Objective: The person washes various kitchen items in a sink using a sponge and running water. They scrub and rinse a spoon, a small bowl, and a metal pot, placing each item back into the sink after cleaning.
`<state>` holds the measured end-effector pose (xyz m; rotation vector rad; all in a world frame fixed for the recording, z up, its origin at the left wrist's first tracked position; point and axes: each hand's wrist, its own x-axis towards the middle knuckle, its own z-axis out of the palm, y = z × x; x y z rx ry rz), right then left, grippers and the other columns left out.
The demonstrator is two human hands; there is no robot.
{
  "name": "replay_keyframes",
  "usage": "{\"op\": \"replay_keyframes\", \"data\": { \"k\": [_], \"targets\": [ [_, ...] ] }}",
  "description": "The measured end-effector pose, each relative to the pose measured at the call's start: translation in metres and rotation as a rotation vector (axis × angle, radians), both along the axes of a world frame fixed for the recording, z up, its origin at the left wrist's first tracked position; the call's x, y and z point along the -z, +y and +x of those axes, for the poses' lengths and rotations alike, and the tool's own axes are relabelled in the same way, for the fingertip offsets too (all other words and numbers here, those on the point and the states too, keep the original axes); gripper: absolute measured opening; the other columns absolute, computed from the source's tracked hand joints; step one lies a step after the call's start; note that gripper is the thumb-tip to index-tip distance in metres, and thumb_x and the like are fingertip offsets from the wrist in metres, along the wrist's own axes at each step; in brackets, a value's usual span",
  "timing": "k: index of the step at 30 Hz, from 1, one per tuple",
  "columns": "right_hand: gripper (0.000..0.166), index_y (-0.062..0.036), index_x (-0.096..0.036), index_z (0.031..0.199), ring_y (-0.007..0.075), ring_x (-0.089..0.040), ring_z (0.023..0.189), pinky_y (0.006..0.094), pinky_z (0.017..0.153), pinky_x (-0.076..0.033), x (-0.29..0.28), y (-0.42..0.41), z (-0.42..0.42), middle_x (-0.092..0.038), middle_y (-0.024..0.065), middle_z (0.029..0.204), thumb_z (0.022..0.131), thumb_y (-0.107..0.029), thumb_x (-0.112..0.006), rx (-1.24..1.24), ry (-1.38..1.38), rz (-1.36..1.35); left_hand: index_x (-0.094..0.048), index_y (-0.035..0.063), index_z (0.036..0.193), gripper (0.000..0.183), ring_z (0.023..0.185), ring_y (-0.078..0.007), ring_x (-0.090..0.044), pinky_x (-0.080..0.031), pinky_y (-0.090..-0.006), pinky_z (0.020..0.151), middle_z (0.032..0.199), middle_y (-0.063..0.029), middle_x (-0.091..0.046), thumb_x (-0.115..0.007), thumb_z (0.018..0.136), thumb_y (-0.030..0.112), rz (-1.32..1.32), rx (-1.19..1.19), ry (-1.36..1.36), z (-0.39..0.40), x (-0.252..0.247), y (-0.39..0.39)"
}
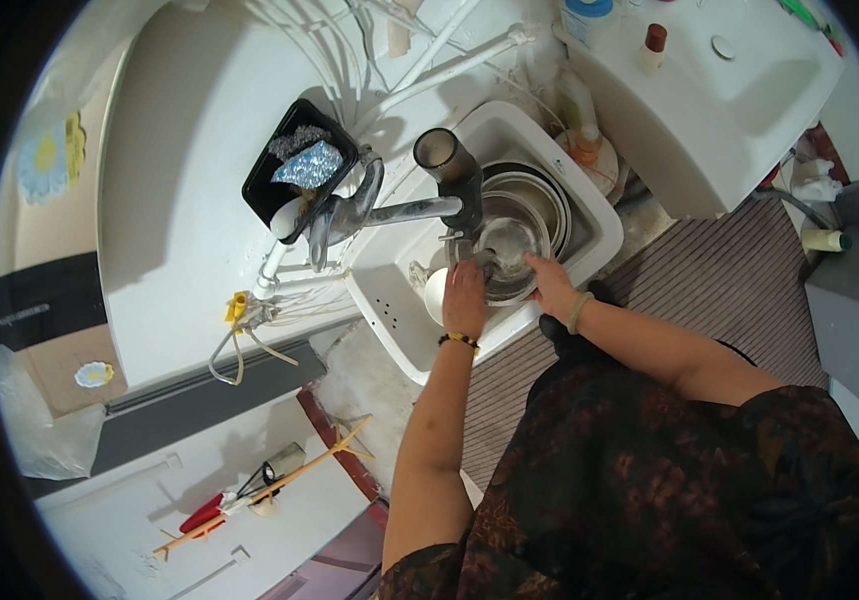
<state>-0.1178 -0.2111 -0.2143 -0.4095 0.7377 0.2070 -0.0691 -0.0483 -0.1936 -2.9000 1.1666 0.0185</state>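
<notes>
My right hand [553,286] grips the right rim of a round metal bowl [542,232], thumb on the rim. Clear water appears to lie in the bowl. My left hand [465,294] is at the bowl's left side, below the tap; its fingertips are partly hidden, and I cannot tell whether they hold something. A white bowl [435,296] sits beside that hand. More nested metal pans [561,206] rest behind the bowl in the white sink [602,232]. Over them reaches the chrome tap [407,211], with a dark cylindrical fitting [462,180] at its spout.
Left of the tap stands a black plastic tray [253,184] holding a steel-wool scrubber [300,141] and a shiny blue sponge [311,165]. A white washbasin [647,127] adjoins the sink at upper right. Spray bottle [583,112] stands between them. Striped mat [729,277] covers the floor.
</notes>
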Motion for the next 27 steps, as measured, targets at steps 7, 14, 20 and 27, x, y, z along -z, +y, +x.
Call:
{"op": "replay_keyframes", "data": {
  "k": [7, 14, 20, 27],
  "targets": [
    [0.052, -0.0242, -0.017, 0.136, 0.0269, -0.045, 0.098, 0.0406, 0.066, -0.046, 0.003, -0.011, 0.006, -0.039, 0.0128, 0.121, 0.090, -0.020, -0.041, -0.047, 0.076, -0.137, -0.050, 0.0032, 0.112, 0.045, 0.104, -0.0337, -0.047, -0.034, -0.0410, 0.093, 0.113, -0.0163, -0.052, -0.045, 0.068, -0.005, -0.297, -0.071, 0.358, -0.036, 0.009, -0.051],
    [0.051, -0.0164, -0.026, 0.130, 0.0234, -0.050, 0.092, 0.0381, 0.071, -0.048, 0.015, -0.006, 0.006, -0.044, 0.0121, 0.114, 0.087, -0.032, -0.050, 0.009, 0.046, -0.049, -0.052, 0.0052, 0.109, 0.037, 0.097, -0.0292, -0.053, -0.039, -0.0420, 0.085, 0.109, -0.0119, -0.056, -0.044, 0.073, 0.001, -0.328, -0.401, 0.603, -0.038, -0.026, -0.095],
    [0.064, -0.0247, -0.002, 0.139, 0.0285, -0.045, 0.106, 0.0421, 0.077, -0.047, 0.010, -0.018, 0.001, -0.036, 0.0139, 0.127, 0.090, -0.026, -0.044, -0.054, 0.063, -0.022, -0.049, 0.0057, 0.115, 0.045, 0.114, -0.0311, -0.042, -0.027, -0.0417, 0.099, 0.124, -0.0156, -0.045, -0.051, 0.070, 0.005, 0.002, 0.053, 0.076, -0.001, -0.007, -0.020],
    [0.058, -0.0244, -0.009, 0.139, 0.0255, -0.035, 0.115, 0.0410, 0.087, -0.037, -0.009, -0.019, 0.004, -0.033, 0.0144, 0.130, 0.091, -0.021, -0.041, -0.033, 0.085, -0.072, -0.048, 0.0022, 0.116, 0.049, 0.104, -0.0363, -0.046, -0.032, -0.0430, 0.093, 0.117, -0.0183, -0.050, -0.042, 0.068, -0.005, -0.527, -0.095, 0.389, -0.042, -0.010, -0.076]
  ]
}}
